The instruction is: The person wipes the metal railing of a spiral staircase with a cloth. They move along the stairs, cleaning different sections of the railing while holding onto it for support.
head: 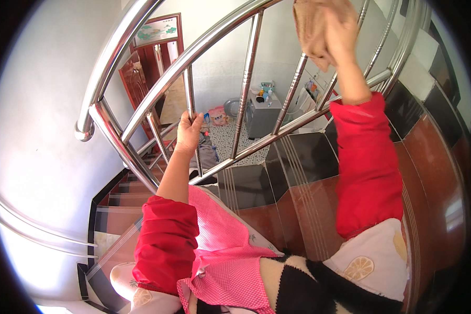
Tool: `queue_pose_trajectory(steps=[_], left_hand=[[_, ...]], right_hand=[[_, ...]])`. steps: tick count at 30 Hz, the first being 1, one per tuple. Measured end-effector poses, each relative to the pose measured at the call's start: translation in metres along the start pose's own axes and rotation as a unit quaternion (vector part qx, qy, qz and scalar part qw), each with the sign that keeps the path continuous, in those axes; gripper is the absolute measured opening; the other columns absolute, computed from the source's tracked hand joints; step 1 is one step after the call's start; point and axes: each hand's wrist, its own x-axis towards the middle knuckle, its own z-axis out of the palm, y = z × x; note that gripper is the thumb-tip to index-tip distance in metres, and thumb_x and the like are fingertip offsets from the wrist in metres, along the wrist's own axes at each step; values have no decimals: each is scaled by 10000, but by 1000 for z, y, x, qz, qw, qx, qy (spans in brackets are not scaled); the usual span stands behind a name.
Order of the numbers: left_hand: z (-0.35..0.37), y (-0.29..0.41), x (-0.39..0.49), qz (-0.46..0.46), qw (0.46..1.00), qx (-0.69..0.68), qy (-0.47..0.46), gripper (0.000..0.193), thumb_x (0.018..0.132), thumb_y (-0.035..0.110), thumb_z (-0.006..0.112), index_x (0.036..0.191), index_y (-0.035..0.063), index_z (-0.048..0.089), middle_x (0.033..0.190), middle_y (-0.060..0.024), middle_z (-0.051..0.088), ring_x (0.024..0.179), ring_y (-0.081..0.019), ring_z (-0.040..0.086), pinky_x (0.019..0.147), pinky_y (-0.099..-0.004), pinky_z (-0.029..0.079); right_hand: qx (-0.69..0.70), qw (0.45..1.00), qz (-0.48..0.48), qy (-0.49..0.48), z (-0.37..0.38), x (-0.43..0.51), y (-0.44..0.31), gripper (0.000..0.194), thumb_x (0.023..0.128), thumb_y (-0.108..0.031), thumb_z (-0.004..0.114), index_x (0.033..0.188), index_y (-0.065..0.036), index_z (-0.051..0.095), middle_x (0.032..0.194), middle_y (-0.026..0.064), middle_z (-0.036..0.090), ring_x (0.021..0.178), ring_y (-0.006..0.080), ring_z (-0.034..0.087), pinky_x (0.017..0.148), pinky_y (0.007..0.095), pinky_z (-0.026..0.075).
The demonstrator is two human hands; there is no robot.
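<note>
My left hand (189, 131) is wrapped around an upright stainless steel baluster (188, 88) of the staircase railing. Raised to the upper right, my right hand (340, 33) holds a brown cloth (312, 33), somewhat blurred. The cloth covers part of the upper railing there, and I cannot tell how firmly it touches the metal. Between my hands, the curved steel rail (204, 47) runs from the lower left to the top, above several ringed balusters. A lower rail (255, 146) slants along the stair edge.
Tiled steps (306, 212) in red and black curve around me; more steps (125, 196) descend at left beside a white wall (43, 117). Beyond the railing, on the floor below, stand a grey washing machine (263, 114) with bottles on top, a basin (231, 106) and a pink bag (218, 116).
</note>
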Motion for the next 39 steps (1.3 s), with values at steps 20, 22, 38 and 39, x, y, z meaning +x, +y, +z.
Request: queue_pose_trajectory(steps=[20, 22, 38, 39], left_hand=[[-13, 2, -7, -7, 999, 30, 13, 152, 898, 213, 598, 894, 95, 502, 748, 30, 475, 675, -82, 408, 627, -251, 372], [-11, 3, -7, -13, 1000, 23, 13, 152, 898, 212, 598, 894, 95, 500, 747, 32, 470, 672, -81, 402, 624, -251, 369], [-1, 7, -11, -7, 1000, 11, 17, 145, 906, 202, 586, 908, 85, 499, 755, 30, 455, 688, -76, 403, 640, -244, 375], [-2, 6, -12, -8, 1000, 18, 24, 146, 906, 202, 587, 908, 85, 499, 754, 30, 454, 689, -75, 403, 642, -245, 376]], right_hand=[[126, 860, 473, -146, -105, -230, -49, 416, 880, -111, 479, 1282, -12, 437, 1242, 90, 508, 1142, 199, 497, 978, 323, 393], [228, 813, 532, -70, -120, -198, -64, 400, 892, -176, 491, 1254, -10, 462, 1213, 90, 526, 1117, 200, 516, 946, 314, 417], [-186, 982, -7, -42, 26, -68, -20, 801, 645, -169, 796, 1299, -83, 342, 1332, 205, 212, 1171, 408, 392, 970, 439, 391], [-195, 980, -1, -29, 30, -78, -21, 796, 642, -153, 793, 1297, -85, 345, 1329, 206, 221, 1173, 409, 392, 976, 440, 387]])
